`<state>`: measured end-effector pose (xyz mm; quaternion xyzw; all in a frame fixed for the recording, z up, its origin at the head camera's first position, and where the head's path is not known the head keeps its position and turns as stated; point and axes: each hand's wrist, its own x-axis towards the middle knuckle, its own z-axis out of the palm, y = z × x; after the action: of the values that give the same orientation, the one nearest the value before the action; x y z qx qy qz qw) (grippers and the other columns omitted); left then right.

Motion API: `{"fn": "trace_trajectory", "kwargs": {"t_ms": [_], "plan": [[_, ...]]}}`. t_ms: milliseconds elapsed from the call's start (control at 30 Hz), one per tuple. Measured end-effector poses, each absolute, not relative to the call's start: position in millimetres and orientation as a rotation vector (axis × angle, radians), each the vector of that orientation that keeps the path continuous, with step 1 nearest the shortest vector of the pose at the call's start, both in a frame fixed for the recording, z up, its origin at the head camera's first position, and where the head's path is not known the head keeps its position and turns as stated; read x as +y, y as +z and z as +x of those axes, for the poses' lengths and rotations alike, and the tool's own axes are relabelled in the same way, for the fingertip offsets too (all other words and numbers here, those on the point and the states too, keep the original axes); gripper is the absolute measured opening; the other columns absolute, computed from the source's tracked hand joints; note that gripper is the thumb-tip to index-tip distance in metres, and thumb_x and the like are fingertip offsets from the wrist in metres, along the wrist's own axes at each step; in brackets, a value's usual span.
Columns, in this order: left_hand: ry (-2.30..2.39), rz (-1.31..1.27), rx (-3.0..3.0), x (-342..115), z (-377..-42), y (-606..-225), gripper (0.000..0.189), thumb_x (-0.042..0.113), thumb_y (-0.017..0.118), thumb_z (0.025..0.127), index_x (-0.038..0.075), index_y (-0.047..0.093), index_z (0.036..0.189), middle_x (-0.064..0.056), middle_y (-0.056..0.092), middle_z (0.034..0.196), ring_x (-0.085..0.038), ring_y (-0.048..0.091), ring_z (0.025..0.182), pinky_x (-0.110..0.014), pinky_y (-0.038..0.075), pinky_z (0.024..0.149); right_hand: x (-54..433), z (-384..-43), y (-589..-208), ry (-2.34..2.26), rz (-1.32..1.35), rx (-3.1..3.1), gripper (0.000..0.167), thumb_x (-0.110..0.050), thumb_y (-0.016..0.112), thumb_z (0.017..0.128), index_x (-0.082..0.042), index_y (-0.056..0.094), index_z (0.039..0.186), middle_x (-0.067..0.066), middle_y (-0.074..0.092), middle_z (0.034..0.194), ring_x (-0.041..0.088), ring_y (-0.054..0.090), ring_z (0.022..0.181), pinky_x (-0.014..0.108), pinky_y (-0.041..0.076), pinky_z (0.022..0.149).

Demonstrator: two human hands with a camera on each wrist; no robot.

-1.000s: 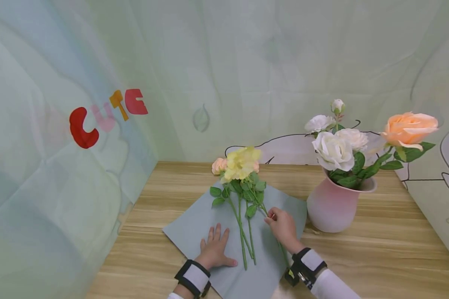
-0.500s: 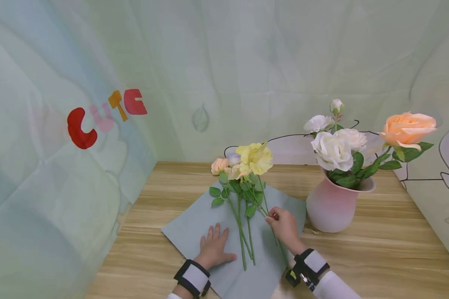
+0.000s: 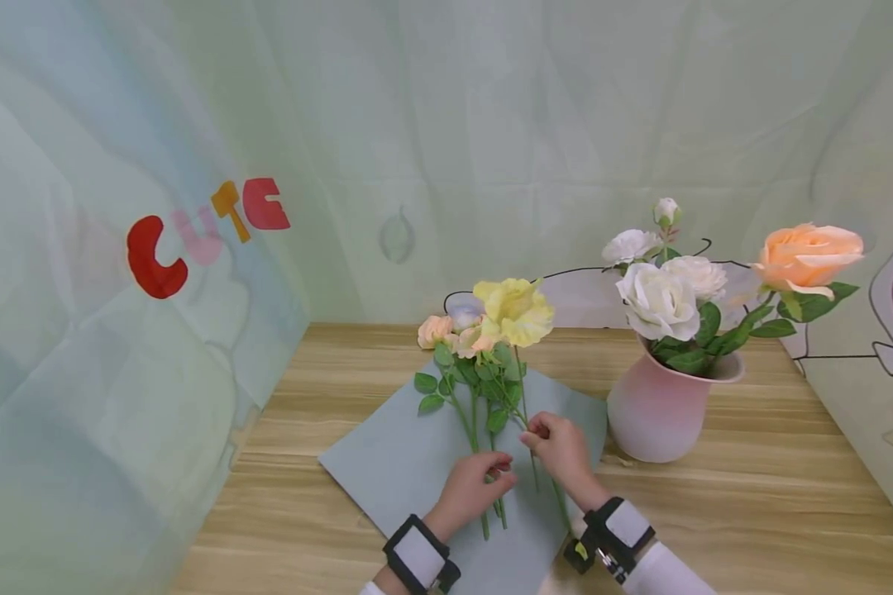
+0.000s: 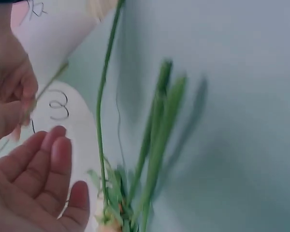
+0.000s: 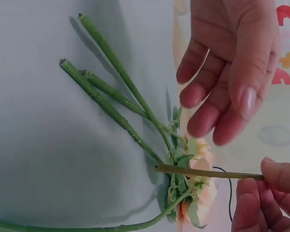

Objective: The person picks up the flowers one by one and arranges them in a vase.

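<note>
My right hand [image 3: 561, 450] pinches the thin stem of a yellow flower [image 3: 517, 312], whose bloom stands above the other flowers. In the right wrist view the stem [image 5: 210, 173] passes between thumb and fingertips. My left hand [image 3: 472, 486] is raised over the green stems [image 3: 485, 525], fingers gently bent, close to the right hand. Nothing lies in its grasp in the left wrist view, where the cut stem ends [image 4: 164, 92] rest beside it. Peach flowers [image 3: 435, 330] and green leaves lie at the far end of the blue-grey paper [image 3: 379, 450].
A pink-and-white vase [image 3: 658, 413] stands right of the paper, holding white roses [image 3: 658, 302] and a large peach rose [image 3: 809, 256]. A wooden table [image 3: 268, 512] lies beneath. Printed curtains [image 3: 476, 165] hang behind and at both sides.
My left hand has lifted from lying flat on the paper and moved right, towards the right hand. The yellow flower has risen and shifted right, apart from the peach blooms.
</note>
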<state>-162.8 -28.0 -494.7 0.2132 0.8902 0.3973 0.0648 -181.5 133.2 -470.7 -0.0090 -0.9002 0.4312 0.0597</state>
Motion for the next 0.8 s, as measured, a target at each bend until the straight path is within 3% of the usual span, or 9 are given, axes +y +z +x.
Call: {"fn": "trace_trajectory", "kwargs": {"t_ms": [133, 433, 800], "plan": [[1.364, 0.608, 2.595, -17.1, -160.0, -498.0, 0.028, 0.026, 0.058, 0.084, 0.005, 0.063, 0.102, -0.005, 0.067, 0.089, -0.008, 0.060, 0.075, -0.018, 0.046, 0.063, 131.6, -179.7, -468.1, 1.361, -0.049, -2.730, 0.011, -0.009, 0.067, 0.075, -0.008, 0.058, 0.069, 0.001, 0.054, 0.058, 0.007, 0.049, 0.050, 0.022, 0.036, 0.046], [1.433, 0.561, 2.626, -7.4, -158.8, -501.8, 0.015, 0.020, 0.060, 0.082, 0.007, 0.066, 0.088, -0.004, 0.068, 0.080, -0.008, 0.061, 0.071, -0.017, 0.046, 0.062, 128.2, -177.3, -468.6, 1.445, -0.053, -2.735, 0.011, -0.006, 0.066, 0.075, -0.006, 0.057, 0.069, 0.001, 0.057, 0.059, 0.008, 0.051, 0.051, 0.022, 0.037, 0.045], [1.409, 0.606, 2.658, -6.8, -156.0, -505.8, 0.013, 0.014, 0.060, 0.080, 0.004, 0.067, 0.085, -0.004, 0.068, 0.075, -0.004, 0.059, 0.067, -0.015, 0.044, 0.060, 125.4, -174.8, -472.0, 1.564, -0.043, -2.694, 0.011, -0.005, 0.067, 0.074, -0.004, 0.057, 0.069, 0.002, 0.056, 0.058, 0.008, 0.050, 0.050, 0.020, 0.035, 0.043]]}}
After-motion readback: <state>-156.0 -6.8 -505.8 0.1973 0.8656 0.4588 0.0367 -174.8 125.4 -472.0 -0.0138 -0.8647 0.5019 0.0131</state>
